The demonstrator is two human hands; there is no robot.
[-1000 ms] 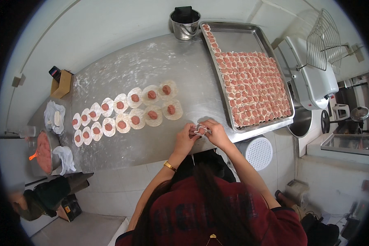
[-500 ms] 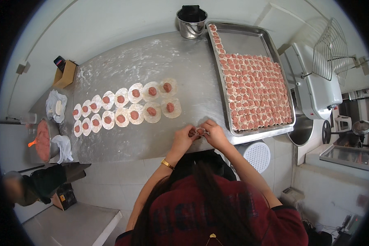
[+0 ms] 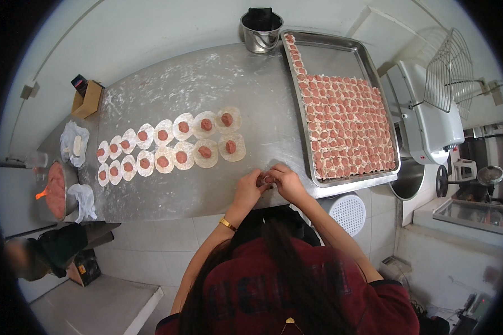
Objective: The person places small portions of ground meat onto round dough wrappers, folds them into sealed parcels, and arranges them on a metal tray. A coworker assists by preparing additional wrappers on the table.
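Between my left hand (image 3: 250,186) and my right hand (image 3: 288,183) is a small dumpling (image 3: 268,180) with pink filling showing at its top. The fingers of both hands are closed around its wrapper, just above the table's near edge. To the left lie two rows of round dough wrappers (image 3: 204,158), each with a lump of pink minced meat (image 3: 231,147) on it. On the right, a large metal tray (image 3: 396,176) holds many open-topped dumplings (image 3: 349,125) packed in tight rows, with one column running up its left side.
The steel table (image 3: 179,72) is dusted with flour. A metal bucket (image 3: 261,40) stands at the back. Far left are a bowl of minced meat (image 3: 70,184), white plastic bags (image 3: 85,202) and a cardboard box (image 3: 88,101). A white machine (image 3: 425,114) and a perforated stool (image 3: 348,213) are on the right.
My hands have drawn slightly closer together around the dumpling, and my right hand has shifted a little left. The view has moved slightly; the wrappers and tray stay in place.
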